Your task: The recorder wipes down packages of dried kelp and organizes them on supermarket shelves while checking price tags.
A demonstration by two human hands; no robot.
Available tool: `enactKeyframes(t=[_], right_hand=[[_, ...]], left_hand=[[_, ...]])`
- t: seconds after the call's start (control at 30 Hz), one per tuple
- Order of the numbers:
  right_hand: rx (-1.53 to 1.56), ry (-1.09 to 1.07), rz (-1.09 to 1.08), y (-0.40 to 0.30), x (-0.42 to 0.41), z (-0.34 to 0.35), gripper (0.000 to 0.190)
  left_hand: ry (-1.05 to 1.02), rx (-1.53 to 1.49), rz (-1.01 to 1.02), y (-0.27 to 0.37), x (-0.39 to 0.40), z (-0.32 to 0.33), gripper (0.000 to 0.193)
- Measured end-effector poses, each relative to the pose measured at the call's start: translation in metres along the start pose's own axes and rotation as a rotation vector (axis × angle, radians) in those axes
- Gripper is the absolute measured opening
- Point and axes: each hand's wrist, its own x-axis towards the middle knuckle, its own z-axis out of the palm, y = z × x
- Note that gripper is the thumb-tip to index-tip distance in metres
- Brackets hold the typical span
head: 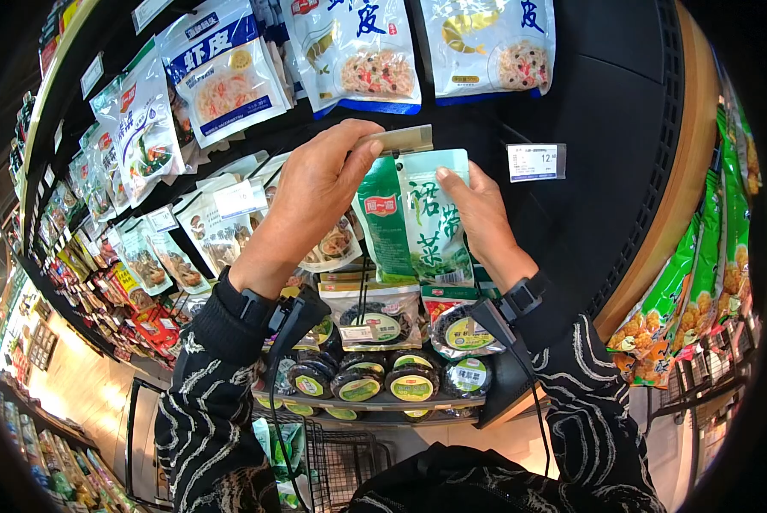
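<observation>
My left hand [329, 183] pinches the end of a clear plastic price-tag holder [402, 140] between thumb and fingers. Just below it, a green and white bag of dried seaweed [438, 218] hangs or is held upright at a hook. My right hand [476, 208] grips that bag at its upper right, with the thumb on its front. Whether the bag's hole is on the hook cannot be seen. A separate price tag [536, 162] sticks out from the black panel to the right of my right hand.
Bags of dried shrimp [377, 64] hang above. Mushroom bags [213, 224] hang at the left. Round packs of dark dried food [414, 379] stand on a low curved shelf. A black wire cart [345, 458] is below. Green snack bags [678, 282] hang beyond the wooden edge [652, 211].
</observation>
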Motion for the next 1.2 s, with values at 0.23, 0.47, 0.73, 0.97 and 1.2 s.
enactKeyframes(t=[0.23, 0.47, 0.73, 0.97, 1.2], right_hand=[[-0.064, 0.039, -0.082, 0.030, 0.040, -0.006, 0.024], [-0.218, 0.133, -0.080, 0.062, 0.095, -0.015, 0.026], [-0.301, 0.224, -0.153, 0.106, 0.147, -0.019, 0.022], [-0.407, 0.166, -0.122, 0.204, 0.214, -0.133, 0.042], [-0.462, 0.176, -0.006, 0.145, 0.170, -0.156, 0.061]], left_hand=[[0.049, 0.014, 0.041, -0.001, -0.012, -0.003, 0.030], [0.094, 0.060, 0.032, 0.011, -0.047, -0.022, 0.036], [0.026, 0.149, -0.105, 0.042, -0.141, -0.070, 0.032], [0.056, 0.209, -0.651, 0.032, -0.263, -0.113, 0.019], [0.157, 0.319, -1.044, -0.013, -0.444, -0.148, 0.024]])
